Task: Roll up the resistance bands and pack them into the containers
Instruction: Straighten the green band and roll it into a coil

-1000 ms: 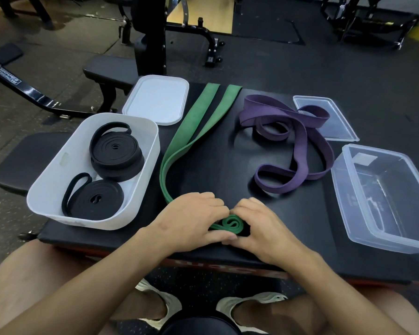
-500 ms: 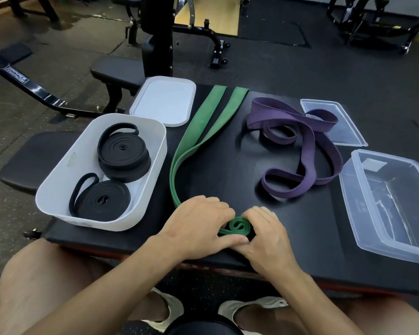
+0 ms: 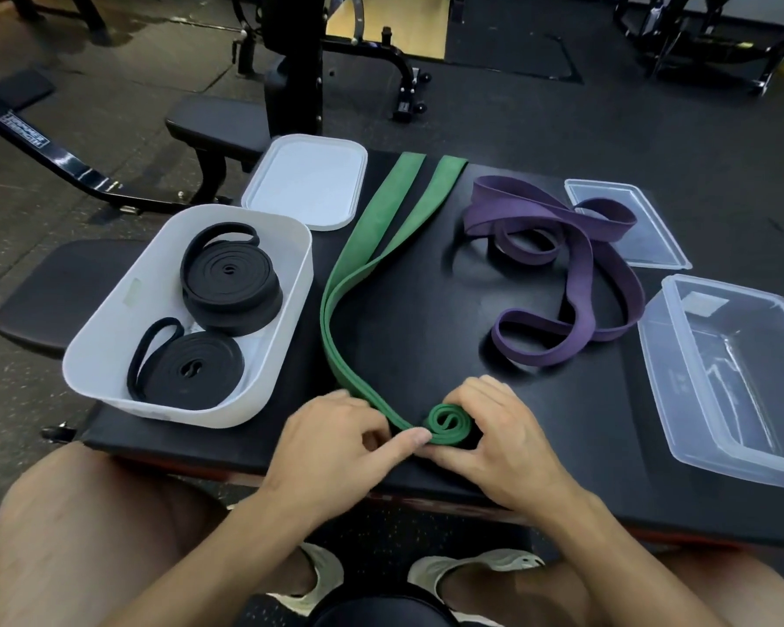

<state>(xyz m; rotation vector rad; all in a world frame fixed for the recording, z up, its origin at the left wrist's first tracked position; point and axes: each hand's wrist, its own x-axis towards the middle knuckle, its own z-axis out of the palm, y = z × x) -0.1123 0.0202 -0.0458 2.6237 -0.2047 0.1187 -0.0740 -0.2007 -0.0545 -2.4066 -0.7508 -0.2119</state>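
A long green resistance band runs from the far edge of the black table down to its near edge, where its end is wound into a small coil. My right hand grips that coil from the right, fingers curled over it. My left hand pinches the band just left of the coil, thumb against it. Two rolled black bands lie in the white container at left. A loose purple band lies tangled at right, beside an empty clear container.
A white lid lies behind the white container and a clear lid behind the clear one. The black table stands among gym benches and machine frames on a dark rubber floor. My knees and shoes show below the table edge.
The coil has grown a little and is more exposed. My left hand has slid back to the left off the coil, and my right hand has closed round its right side.
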